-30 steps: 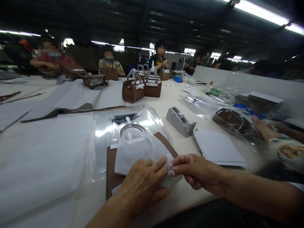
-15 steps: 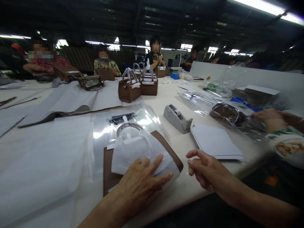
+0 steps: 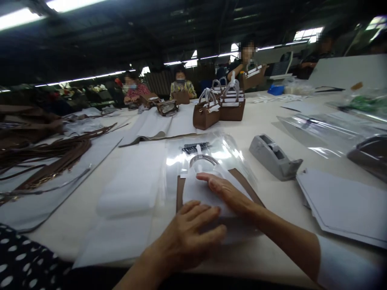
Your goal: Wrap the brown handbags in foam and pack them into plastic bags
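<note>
A brown handbag lies in front of me, most of its face under a thin white wrapping sheet. Its wrapped handles point away from me. My right hand lies flat across the sheet near the handles, fingers stretched out. Over the near part of the bag is my left hand, its fingers apart and slightly bent; whether it presses on the bag I cannot tell. Beneath the handle end spreads a clear plastic bag with black print.
A grey tape dispenser and stacked white cards lie to the right. White sheets and brown straps are on the left. Finished-looking brown handbags stand farther back. Co-workers sit or stand across the table.
My view has turned left. The right hand has moved from beside the handbag onto its white sheet; the left hand has drawn back toward the near edge. A co-worker's arm on the right has left view.
</note>
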`<state>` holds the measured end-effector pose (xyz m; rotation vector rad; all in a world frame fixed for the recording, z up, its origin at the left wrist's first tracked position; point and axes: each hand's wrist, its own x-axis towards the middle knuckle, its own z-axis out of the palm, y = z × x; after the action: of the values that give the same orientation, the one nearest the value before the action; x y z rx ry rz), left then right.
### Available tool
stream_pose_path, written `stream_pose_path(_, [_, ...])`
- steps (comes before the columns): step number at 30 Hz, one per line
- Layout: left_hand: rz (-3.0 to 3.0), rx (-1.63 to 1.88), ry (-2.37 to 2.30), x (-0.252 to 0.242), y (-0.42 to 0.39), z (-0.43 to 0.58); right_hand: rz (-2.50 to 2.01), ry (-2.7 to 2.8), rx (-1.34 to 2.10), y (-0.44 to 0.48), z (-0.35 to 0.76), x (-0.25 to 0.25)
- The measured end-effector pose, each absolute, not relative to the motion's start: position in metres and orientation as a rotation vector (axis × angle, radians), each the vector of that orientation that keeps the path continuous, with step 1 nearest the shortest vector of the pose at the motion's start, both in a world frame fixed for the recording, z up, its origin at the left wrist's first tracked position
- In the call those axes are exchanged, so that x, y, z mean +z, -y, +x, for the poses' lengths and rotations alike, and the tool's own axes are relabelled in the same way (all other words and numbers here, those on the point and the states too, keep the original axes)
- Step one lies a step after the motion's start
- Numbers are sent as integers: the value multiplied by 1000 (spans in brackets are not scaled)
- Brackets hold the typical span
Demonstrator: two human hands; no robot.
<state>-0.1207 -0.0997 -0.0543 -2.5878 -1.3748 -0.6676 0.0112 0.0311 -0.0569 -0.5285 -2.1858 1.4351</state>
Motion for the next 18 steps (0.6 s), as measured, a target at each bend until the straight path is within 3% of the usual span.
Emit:
stream_pose_path(3, [-2125, -1051, 1802, -74, 127, -144, -451, 2453, 1188, -26, 13, -59])
stream_pose_path(6, [-1980, -1069, 2197, -86, 138, -148, -357, 2596, 883, -19, 8, -70])
stream_pose_path(18, [-1851, -1554, 2554, -84, 103, -136, 197, 2557, 377, -7, 22, -85])
